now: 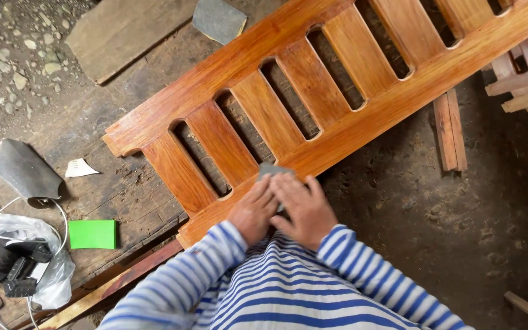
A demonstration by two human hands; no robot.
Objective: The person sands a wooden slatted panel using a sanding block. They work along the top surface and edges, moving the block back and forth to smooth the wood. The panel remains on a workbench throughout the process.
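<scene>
Slatted frame (pixel 313 91): glossy orange-brown, streaky grain. Sandpaper (pixel 271 170): grey. Sleeves (pixel 362 269): blue-and-white stripes. Card (pixel 92 234): bright green. Plank (pixel 123 27): dull grey-brown. Floor (pixel 459 220): dark brown dirt. Pebbles (pixel 13 49): pale grey.

Left hand (pixel 253 211) – right hand (pixel 304 208) – side by side

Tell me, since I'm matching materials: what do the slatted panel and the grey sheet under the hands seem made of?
Slatted panel: wood with a glossy orange-brown finish, apparently varnished; grain shows. Grey sheet: probably sandpaper, thin and matte, pressed down by both hands, left hand and right hand.
</scene>
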